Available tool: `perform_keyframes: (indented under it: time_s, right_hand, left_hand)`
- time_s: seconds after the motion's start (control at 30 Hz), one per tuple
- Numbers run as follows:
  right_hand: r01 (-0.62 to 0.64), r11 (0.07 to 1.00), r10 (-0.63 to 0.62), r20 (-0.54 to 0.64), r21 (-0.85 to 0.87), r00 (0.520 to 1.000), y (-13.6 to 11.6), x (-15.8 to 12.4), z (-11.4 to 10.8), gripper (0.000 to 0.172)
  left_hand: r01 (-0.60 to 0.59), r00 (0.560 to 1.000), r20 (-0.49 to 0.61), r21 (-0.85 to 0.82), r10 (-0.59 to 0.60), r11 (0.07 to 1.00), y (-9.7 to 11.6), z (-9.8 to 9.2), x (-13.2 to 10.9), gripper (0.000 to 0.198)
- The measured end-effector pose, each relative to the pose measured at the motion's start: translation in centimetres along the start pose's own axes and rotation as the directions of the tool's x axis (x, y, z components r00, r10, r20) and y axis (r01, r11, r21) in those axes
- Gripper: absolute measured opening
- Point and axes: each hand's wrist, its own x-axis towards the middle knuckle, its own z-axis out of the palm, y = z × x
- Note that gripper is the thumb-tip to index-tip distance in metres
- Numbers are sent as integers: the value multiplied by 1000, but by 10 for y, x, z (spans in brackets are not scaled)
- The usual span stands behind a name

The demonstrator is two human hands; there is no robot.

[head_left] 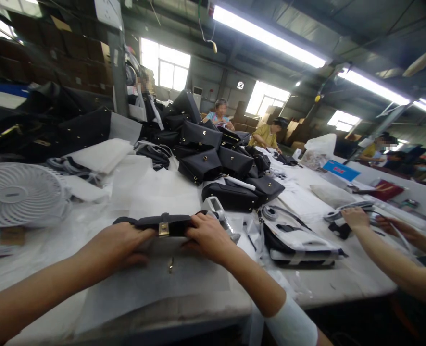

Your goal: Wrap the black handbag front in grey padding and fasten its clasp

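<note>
Right in front of me is a black handbag, its flap raised and its gold clasp plate facing me. My left hand grips the flap's edge left of the clasp, fingers curled over it. On the other side my right hand pinches the same flap, its thumb underneath. A translucent white sheet lies over the bag's front below the flap. A small gold lock piece stands out against this sheet. The rest of the bag's body is hidden.
Black handbags are piled behind. A white fan stands left, near white paper sheets. To the right lies a partly wrapped bag; beyond it, a co-worker's hands handle straps. Other people sit farther back.
</note>
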Motion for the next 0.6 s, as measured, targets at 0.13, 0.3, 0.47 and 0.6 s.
perform_keyframes:
  time_s: [0.13, 0.3, 0.47, 0.6]
  right_hand:
    - [93, 993, -102, -116, -76, 988, 0, -10, 13, 28]
    - [141, 981, -162, -163, -137, 973, -7, -23, 20, 17]
    - [161, 981, -183, -222, -111, 958, -13, -28, 20, 24]
    - [179, 981, -193, -270, -76, 943, -13, -32, 17, 21]
  left_hand:
    - [-105, 989, -113, -56, 99, 993, 4, 9, -9, 29]
    - [-203, 921, -346, -29, 181, 979, 22, 16, -27, 35]
    - [-194, 908, -390, -67, 153, 979, 30, 9, -33, 39]
    - [-243, 899, -389, -59, 202, 968, 28, 7, -34, 40]
